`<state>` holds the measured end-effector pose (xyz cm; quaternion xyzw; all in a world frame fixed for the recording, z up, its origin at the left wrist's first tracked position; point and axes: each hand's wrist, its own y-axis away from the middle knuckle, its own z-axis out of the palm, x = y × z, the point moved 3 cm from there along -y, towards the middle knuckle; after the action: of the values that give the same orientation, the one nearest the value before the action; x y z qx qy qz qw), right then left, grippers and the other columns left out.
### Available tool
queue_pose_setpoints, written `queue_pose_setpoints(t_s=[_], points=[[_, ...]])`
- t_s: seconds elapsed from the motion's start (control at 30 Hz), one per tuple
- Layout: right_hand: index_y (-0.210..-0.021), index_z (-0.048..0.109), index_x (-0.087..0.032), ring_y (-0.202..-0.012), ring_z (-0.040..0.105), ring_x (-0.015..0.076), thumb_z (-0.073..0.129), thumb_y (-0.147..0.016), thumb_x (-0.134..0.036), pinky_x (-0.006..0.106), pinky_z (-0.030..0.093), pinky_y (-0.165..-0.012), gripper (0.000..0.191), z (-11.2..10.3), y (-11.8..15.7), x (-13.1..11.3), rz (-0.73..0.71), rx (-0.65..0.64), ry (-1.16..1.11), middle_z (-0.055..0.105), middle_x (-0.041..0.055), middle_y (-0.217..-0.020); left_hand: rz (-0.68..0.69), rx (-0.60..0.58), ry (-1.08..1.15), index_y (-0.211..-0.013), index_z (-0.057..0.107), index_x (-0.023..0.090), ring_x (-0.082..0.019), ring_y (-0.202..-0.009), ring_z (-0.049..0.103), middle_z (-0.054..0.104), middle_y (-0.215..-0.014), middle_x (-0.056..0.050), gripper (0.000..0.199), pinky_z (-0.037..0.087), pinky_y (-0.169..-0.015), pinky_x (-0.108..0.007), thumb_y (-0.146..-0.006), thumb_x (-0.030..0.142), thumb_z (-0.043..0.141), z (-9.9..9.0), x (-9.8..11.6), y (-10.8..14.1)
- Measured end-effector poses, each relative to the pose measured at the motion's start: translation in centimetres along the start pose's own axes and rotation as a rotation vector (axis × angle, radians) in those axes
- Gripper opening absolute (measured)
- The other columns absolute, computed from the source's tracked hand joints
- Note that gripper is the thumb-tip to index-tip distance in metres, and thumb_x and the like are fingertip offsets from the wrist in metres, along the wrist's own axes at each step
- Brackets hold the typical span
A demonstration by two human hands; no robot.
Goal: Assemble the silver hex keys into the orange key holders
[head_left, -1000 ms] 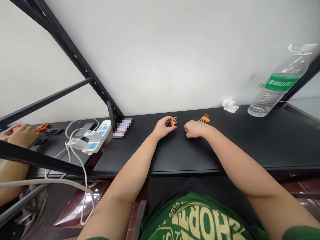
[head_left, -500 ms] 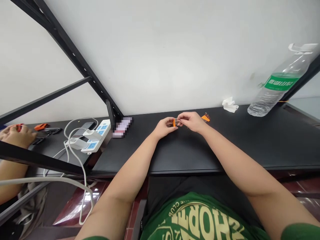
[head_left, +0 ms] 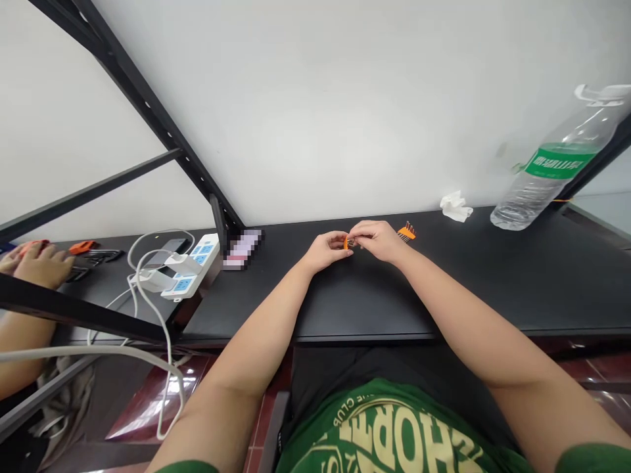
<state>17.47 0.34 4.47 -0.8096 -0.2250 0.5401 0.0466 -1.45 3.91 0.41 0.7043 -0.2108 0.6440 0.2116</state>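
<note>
Above the black table, my left hand (head_left: 329, 252) is closed around an orange hex key holder (head_left: 346, 243), thumb below and fingers behind. Thin metal keys stick out of its right side. My right hand (head_left: 377, 238) meets it from the right, its fingers pinched at what seems to be a hex key, mostly hidden by the fingertips. Just beyond my right wrist lies a second orange holder (head_left: 407, 232), with several thin rods through it and reddish tips at its far end.
A large clear bottle (head_left: 537, 180) and a crumpled tissue (head_left: 456, 207) stand by the wall. To the left are a blurred phone (head_left: 243, 249), a white power strip (head_left: 194, 269) with cables, and a black metal frame (head_left: 162, 131). Beyond it another person's hands (head_left: 44, 264) hold something red-orange.
My right hand has shifted slightly left, closer to the orange holder in my left hand. The thin rod that showed under my right fingers is now hidden. The view has tilted a little.
</note>
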Motion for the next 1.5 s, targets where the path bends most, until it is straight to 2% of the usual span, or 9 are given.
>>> queue_pose_setpoints(t_s=[0.27,0.4,0.57,0.7,0.8,0.97,1.1,1.27,1.5], points=[[-0.115,0.080,-0.021,-0.072,0.060,0.0098,0.052,-0.094,-0.019,0.026,0.050,-0.075,0.035,0.9,-0.1,1.7,0.042,-0.073,0.038,0.067,0.0053,-0.100,-0.035,0.039,-0.015,-0.118,0.068,0.012,-0.029,-0.111,0.071,0.074,-0.117,-0.014,0.061,0.054,-0.107,-0.051,-0.066,0.032,0.093,-0.3,-0.2,0.1],[-0.122,0.078,-0.023,-0.091,0.060,0.0144,0.053,-0.099,-0.024,0.028,0.048,-0.087,0.034,1.7,-0.1,1.6,-0.074,-0.125,0.256,0.062,0.0076,-0.103,-0.039,0.101,0.017,-0.116,0.068,0.012,-0.028,-0.111,0.071,0.074,-0.116,-0.013,0.062,0.055,-0.106,-0.050,-0.063,0.034,0.094,-0.5,-0.1,0.0],[-0.142,0.065,-0.037,-0.089,0.057,0.0135,0.046,-0.102,-0.022,0.026,0.046,-0.085,0.047,1.2,0.5,1.2,-0.039,-0.223,0.464,0.058,0.0063,-0.115,-0.001,0.195,0.076,-0.112,0.067,0.012,-0.026,-0.107,0.072,0.072,-0.118,-0.014,0.063,0.056,-0.104,-0.049,-0.060,0.034,0.095,-1.0,-0.2,-0.2],[-0.126,0.076,-0.025,-0.098,0.061,0.0149,0.047,-0.097,-0.014,0.026,0.047,-0.093,0.042,-0.6,0.3,2.1,-0.011,-0.177,0.424,0.062,0.0069,-0.116,0.026,0.250,-0.046,-0.120,0.064,0.013,-0.023,-0.105,0.072,0.072,-0.118,-0.014,0.063,0.056,-0.105,-0.046,-0.065,0.032,0.091,-1.7,-0.4,-0.3],[-0.121,0.076,-0.019,-0.101,0.062,0.0168,0.051,-0.095,-0.017,0.028,0.047,-0.098,0.035,-2.2,0.1,3.8,0.151,-0.118,0.538,0.063,0.0090,-0.122,0.037,0.273,-0.147,-0.128,0.062,0.013,-0.023,-0.109,0.071,0.070,-0.123,-0.014,0.065,0.054,-0.108,-0.045,-0.070,0.026,0.086,-2.2,-0.8,-0.5],[-0.121,0.071,-0.018,-0.106,0.064,0.0242,0.062,-0.090,-0.020,0.032,0.050,-0.090,0.032,-1.6,0.3,4.5,0.344,-0.458,0.768,0.060,0.0142,-0.131,0.101,0.319,-0.303,-0.135,0.061,0.015,-0.026,-0.125,0.064,0.066,-0.135,-0.013,0.065,0.048,-0.116,-0.044,-0.074,0.026,0.081,-2.9,-1.3,-0.8],[-0.103,0.071,-0.012,-0.091,0.067,0.0272,0.057,-0.083,-0.005,0.033,0.049,-0.075,0.026,0.1,0.3,3.0,0.423,-0.527,0.892,0.067,0.0177,-0.108,0.121,0.344,-0.376,-0.135,0.062,0.016,-0.025,-0.123,0.065,0.067,-0.132,-0.012,0.065,0.049,-0.115,-0.042,-0.074,0.028,0.081,-3.0,-1.0,-0.7],[-0.112,0.072,-0.018,-0.093,0.066,0.0224,0.056,-0.083,-0.005,0.030,0.048,-0.080,0.036,0.9,0.0,2.0,0.332,-0.431,0.759,0.070,0.0108,-0.108,0.162,0.309,-0.369,-0.132,0.063,0.015,-0.025,-0.120,0.067,0.069,-0.129,-0.012,0.063,0.050,-0.113,-0.042,-0.074,0.030,0.083,-2.5,-0.7,-0.5],[-0.099,0.074,-0.015,-0.080,0.068,0.0147,0.061,-0.088,-0.022,0.027,0.054,-0.081,0.019,0.4,-0.2,1.9,0.270,0.039,-0.046,0.073,0.0044,-0.092,0.164,0.271,-0.365,-0.132,0.063,0.014,-0.026,-0.121,0.067,0.068,-0.131,-0.015,0.062,0.052,-0.111,-0.042,-0.075,0.027,0.082,-1.8,-1.5,-0.9]])
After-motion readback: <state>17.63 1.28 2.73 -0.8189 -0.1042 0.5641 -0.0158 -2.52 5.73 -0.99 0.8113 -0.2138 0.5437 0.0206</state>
